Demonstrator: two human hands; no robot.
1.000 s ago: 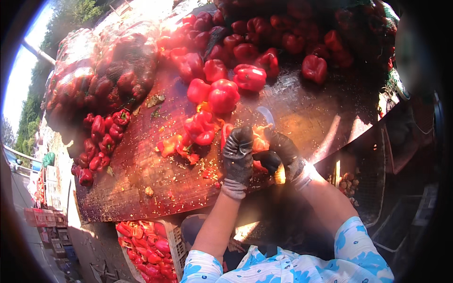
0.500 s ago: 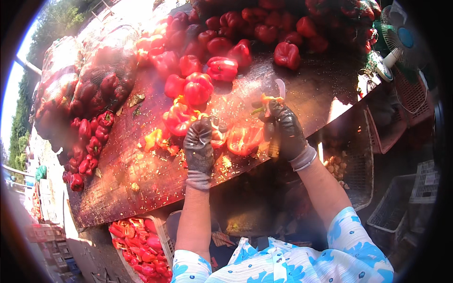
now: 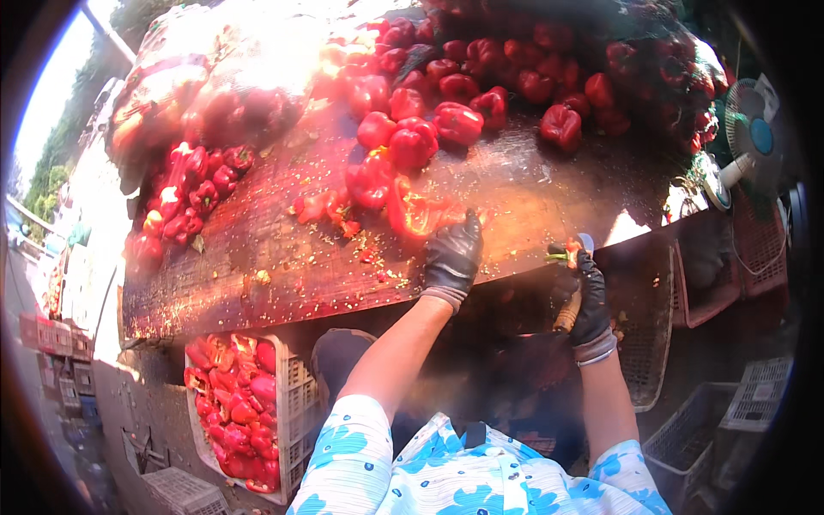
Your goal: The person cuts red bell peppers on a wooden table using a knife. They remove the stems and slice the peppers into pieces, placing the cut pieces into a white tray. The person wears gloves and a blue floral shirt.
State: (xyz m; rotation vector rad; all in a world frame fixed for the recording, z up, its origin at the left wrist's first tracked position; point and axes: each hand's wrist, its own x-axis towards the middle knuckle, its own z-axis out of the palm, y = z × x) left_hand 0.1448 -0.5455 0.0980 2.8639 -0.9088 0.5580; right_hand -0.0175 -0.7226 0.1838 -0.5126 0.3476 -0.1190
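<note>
My left hand (image 3: 453, 257), in a dark glove, is at the table's near edge, its fingers curled over the right end of a cut-open red bell pepper (image 3: 415, 211). The palm side is hidden. Over the front edge to the right, my gloved right hand (image 3: 590, 300) is closed round the wooden handle (image 3: 567, 314) of a knife. The short curved blade (image 3: 585, 242) points up, and a green pepper stem with its core (image 3: 562, 254) sits against it by the thumb. Whole red bell peppers (image 3: 414, 142) lie just beyond the cut one.
Seeds and scraps dot the wooden table (image 3: 300, 249). Several bell peppers and mesh sacks (image 3: 206, 103) stand at the back and left. Below the front edge is a crate (image 3: 296, 403) of cut peppers. A fan (image 3: 760, 133) and plastic crates (image 3: 687, 429) are at the right.
The cut pepper has moved left across the table with my left hand at it. My right hand has drawn back toward me and right, off the table, with knife and stem. The view has shifted.
</note>
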